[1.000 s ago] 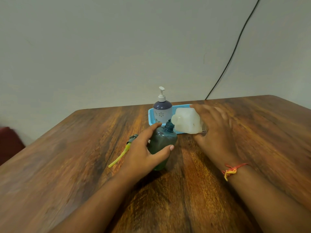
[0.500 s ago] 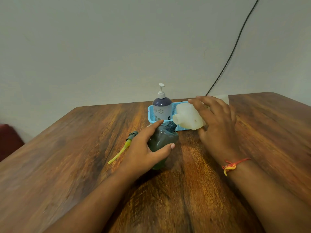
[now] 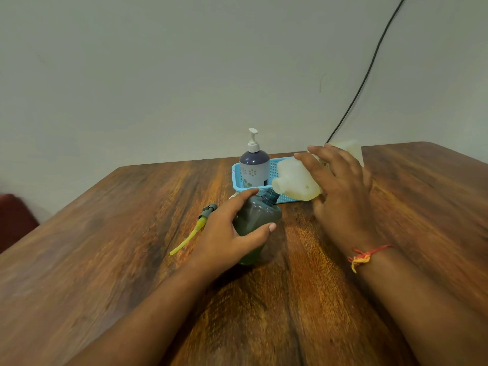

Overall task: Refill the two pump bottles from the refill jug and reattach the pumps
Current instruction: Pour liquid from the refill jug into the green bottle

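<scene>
My left hand [image 3: 224,233] grips a dark green translucent bottle [image 3: 254,220] that stands on the wooden table [image 3: 105,260] with its neck open and leaning right. My right hand [image 3: 340,196] holds a whitish refill jug [image 3: 293,182] tipped on its side, its spout just above the green bottle's mouth. The green bottle's pump [image 3: 195,228], with a yellow tube, lies on the table left of my left hand. A purple-and-white pump bottle [image 3: 254,167] with its pump on stands in a blue basket [image 3: 237,178].
The blue basket sits near the table's far edge against a pale wall. A black cable [image 3: 369,67] runs down the wall behind the jug. A dark red object [image 3: 13,220] shows at the left past the table.
The jug has been raised and tilted further, its rear end lifting, with the spout kept at the green bottle's mouth. My left hand has stayed on the bottle.
</scene>
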A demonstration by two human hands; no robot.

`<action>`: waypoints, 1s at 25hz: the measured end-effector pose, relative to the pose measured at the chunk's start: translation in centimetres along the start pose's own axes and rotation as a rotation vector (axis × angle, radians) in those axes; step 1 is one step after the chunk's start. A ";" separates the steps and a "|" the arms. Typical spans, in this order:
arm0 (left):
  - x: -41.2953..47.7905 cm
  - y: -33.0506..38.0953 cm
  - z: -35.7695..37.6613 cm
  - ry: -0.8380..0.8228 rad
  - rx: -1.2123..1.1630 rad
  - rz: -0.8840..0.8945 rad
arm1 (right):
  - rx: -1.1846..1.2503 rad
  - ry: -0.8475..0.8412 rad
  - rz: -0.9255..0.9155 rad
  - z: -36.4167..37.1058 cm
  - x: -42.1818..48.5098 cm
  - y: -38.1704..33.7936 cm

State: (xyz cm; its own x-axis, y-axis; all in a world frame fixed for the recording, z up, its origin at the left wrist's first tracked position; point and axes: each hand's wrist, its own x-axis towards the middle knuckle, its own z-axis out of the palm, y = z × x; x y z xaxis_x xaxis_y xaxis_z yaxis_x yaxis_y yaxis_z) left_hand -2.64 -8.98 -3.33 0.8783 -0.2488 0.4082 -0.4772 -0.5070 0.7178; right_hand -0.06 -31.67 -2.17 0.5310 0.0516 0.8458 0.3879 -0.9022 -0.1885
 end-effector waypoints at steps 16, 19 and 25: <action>0.1 -0.1 0.1 -0.001 0.011 0.002 | -0.038 -0.009 -0.002 -0.3 0.2 -0.2; 0.1 -0.1 0.0 -0.001 0.008 0.009 | -0.045 -0.016 -0.005 -0.3 0.2 -0.2; 0.1 0.0 0.0 0.003 0.009 0.015 | -0.053 -0.008 -0.007 -0.4 0.3 -0.3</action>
State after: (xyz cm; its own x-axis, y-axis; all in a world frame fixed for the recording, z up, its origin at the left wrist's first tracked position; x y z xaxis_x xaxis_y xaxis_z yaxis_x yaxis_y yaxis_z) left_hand -2.52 -9.04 -3.31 0.8710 -0.2541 0.4206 -0.4901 -0.5109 0.7062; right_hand -0.31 -31.55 -1.68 0.5342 0.0614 0.8431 0.3514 -0.9232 -0.1554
